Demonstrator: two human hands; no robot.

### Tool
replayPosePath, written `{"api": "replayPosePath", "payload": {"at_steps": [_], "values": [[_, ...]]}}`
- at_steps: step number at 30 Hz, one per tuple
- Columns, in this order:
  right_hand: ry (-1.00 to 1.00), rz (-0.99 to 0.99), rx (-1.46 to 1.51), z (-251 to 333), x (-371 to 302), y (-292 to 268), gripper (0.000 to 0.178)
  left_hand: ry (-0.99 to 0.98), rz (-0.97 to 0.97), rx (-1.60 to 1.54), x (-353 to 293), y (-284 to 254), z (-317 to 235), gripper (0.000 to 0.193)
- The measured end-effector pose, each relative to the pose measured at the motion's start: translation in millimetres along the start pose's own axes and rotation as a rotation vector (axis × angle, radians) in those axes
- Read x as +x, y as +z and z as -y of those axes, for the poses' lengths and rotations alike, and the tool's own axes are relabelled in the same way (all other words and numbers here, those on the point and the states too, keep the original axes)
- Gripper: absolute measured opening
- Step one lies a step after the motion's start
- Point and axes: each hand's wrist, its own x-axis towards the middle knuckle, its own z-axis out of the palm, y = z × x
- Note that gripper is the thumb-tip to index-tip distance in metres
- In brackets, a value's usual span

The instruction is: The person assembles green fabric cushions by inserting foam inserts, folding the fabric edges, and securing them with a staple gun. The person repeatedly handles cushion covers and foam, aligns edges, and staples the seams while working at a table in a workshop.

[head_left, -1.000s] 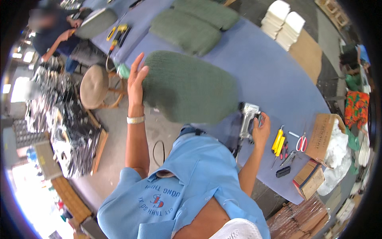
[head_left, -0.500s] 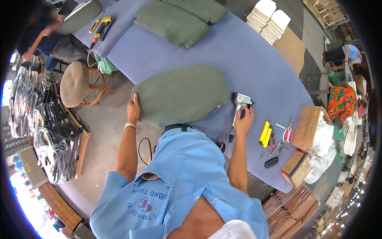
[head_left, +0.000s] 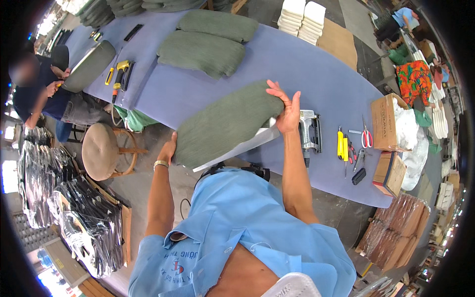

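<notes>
- Head view, nearest: the left hand (head_left: pixel 168 148) clasps the lower end of a green upholstered cushion (head_left: pixel 225 123), fingers wrapped behind it and out of sight.
- The cushion lies tilted at the near edge of the blue worktable (head_left: pixel 316 74), a pale panel showing along its underside.
- The right hand (head_left: pixel 286 111) grips its upper end, fingers spread over the fabric.
- Just beside that hand lies a grey staple gun (head_left: pixel 310 132).
- Farther along lie yellow-handled tools (head_left: pixel 341 143), red-handled scissors (head_left: pixel 366 137) and two more green cushions (head_left: pixel 205 42).
</notes>
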Motion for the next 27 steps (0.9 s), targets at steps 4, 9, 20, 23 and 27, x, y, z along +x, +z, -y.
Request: {"api": "replayPosePath", "payload": {"at_steps": [4,9,20,23,27], "values": [[-0.283,0.091,-0.263,41,6,95,0.085,0.278,0.33,-0.036,6,-22,21,0.083],[-0.597,0.133,-0.682,96,3,173,0.052,0.153,0.55,-0.157,-32,-4,0,0.08],[-0.771,0.069,-0.743,68,27,230,0.025,0.703,0.782,-0.357,-57,60,-58,0.071],[-0.728,0.092,-0.626,44,14,248,0.026,0.801,0.789,-0.653,-130,6,-118,0.069],[-0.627,0.14,-0.636,26,-11,274,0.034,1.338,0.57,-0.795,-184,-64,-161,0.064]]}}
